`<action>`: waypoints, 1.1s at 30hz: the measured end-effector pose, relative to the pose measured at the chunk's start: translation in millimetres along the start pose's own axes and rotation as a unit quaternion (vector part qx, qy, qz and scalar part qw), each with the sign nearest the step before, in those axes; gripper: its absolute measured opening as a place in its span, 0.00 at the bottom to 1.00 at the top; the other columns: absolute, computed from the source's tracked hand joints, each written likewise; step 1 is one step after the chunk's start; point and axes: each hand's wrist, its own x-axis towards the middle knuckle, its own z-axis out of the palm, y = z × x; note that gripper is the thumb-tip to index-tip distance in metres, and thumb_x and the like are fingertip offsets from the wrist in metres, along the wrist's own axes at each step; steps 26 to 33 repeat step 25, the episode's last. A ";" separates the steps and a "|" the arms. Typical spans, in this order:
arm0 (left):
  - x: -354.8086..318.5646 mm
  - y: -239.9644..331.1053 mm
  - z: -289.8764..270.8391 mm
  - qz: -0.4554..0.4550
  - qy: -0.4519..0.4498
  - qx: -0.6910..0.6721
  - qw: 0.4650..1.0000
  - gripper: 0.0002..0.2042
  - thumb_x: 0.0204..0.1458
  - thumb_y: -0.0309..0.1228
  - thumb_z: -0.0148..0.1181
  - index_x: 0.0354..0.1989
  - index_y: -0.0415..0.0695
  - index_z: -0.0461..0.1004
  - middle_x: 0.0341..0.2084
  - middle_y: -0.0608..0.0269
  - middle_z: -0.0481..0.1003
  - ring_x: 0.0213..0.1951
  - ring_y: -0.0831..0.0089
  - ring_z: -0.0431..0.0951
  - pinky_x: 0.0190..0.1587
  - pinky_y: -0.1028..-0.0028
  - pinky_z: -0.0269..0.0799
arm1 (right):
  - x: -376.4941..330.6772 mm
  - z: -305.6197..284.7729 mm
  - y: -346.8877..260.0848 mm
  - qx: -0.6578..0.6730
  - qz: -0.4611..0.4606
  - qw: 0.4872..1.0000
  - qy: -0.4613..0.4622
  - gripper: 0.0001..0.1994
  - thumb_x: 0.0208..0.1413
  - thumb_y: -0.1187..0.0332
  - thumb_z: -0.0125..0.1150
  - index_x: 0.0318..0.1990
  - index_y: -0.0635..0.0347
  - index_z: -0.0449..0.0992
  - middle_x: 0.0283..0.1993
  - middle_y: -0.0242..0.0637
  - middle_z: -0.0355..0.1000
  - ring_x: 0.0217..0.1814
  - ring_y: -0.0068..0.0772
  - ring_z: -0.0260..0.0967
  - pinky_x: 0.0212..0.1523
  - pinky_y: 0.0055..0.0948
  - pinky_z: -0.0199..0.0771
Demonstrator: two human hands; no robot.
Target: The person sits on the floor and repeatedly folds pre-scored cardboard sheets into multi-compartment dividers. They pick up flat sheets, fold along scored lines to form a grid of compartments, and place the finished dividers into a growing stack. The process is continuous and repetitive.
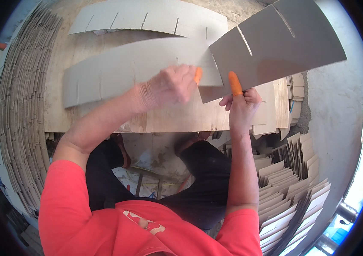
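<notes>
My right hand grips the lower edge of a grey slotted cardboard piece, tilted up at the right. An orange finger cover lies against its face. A longer pale cardboard strip with slots spans the table's middle, its right end meeting the grey piece at a slot. How deep the two sit together I cannot tell. Over the long strip's lower edge, my left hand is closed with curled fingers, slightly blurred, and appears to hold that edge. It too wears an orange finger cover. Another slotted strip lies farther back.
Beneath the work is a pale wooden table. A tall stack of cardboard pieces lines the left side. Slotted cardboard sheets stand in rows at the lower right, with more cardboard by the table's right edge.
</notes>
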 end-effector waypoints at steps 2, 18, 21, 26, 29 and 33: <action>-2.5 10.1 -2.0 0.023 -0.013 0.002 1.000 0.16 0.33 0.23 0.59 0.34 0.28 0.75 0.33 0.48 0.74 0.27 0.72 0.72 0.22 0.79 0.68 | 3.3 -2.6 7.0 0.001 -0.003 1.000 -0.007 0.06 0.58 0.74 0.59 0.31 0.68 0.78 0.20 0.31 0.68 0.13 0.18 0.65 0.12 0.19 0.55; 9.7 -41.3 1.3 -0.184 0.008 -0.258 0.948 0.30 0.39 0.46 0.71 0.44 0.34 0.74 0.31 0.59 0.76 0.29 0.65 0.73 0.31 0.68 0.71 | 10.2 0.3 3.9 -0.024 0.012 0.999 0.047 0.09 0.57 0.73 0.62 0.26 0.67 0.77 0.14 0.28 0.64 0.09 0.16 0.58 0.10 0.19 0.52; 16.5 -82.9 57.5 -0.185 -0.034 0.009 0.982 0.28 0.41 0.45 0.70 0.44 0.33 0.74 0.36 0.61 0.74 0.39 0.67 0.72 0.38 0.70 0.68 | 8.6 5.4 -0.5 -0.039 0.014 0.999 0.030 0.08 0.57 0.73 0.62 0.27 0.66 0.77 0.14 0.27 0.64 0.09 0.16 0.58 0.10 0.19 0.51; 21.3 -103.2 117.4 -0.144 -0.316 0.195 0.917 0.26 0.47 0.35 0.66 0.53 0.34 0.68 0.45 0.61 0.71 0.46 0.66 0.69 0.43 0.65 0.65 | 7.9 7.3 -5.1 -0.064 0.043 0.997 0.027 0.08 0.56 0.68 0.65 0.35 0.63 0.82 0.13 0.32 0.67 0.09 0.18 0.60 0.11 0.18 0.52; 21.3 -103.2 117.4 -0.144 -0.316 0.195 0.917 0.26 0.47 0.35 0.66 0.53 0.34 0.68 0.45 0.61 0.71 0.46 0.66 0.69 0.43 0.65 0.65 | 7.9 7.3 -5.1 -0.064 0.043 0.997 0.027 0.08 0.56 0.68 0.65 0.35 0.63 0.82 0.13 0.32 0.67 0.09 0.18 0.60 0.11 0.18 0.52; 21.3 -103.2 117.4 -0.144 -0.316 0.195 0.917 0.26 0.47 0.35 0.66 0.53 0.34 0.68 0.45 0.61 0.71 0.46 0.66 0.69 0.43 0.65 0.65 | 7.9 7.3 -5.1 -0.064 0.043 0.997 0.027 0.08 0.56 0.68 0.65 0.35 0.63 0.82 0.13 0.32 0.67 0.09 0.18 0.60 0.11 0.18 0.52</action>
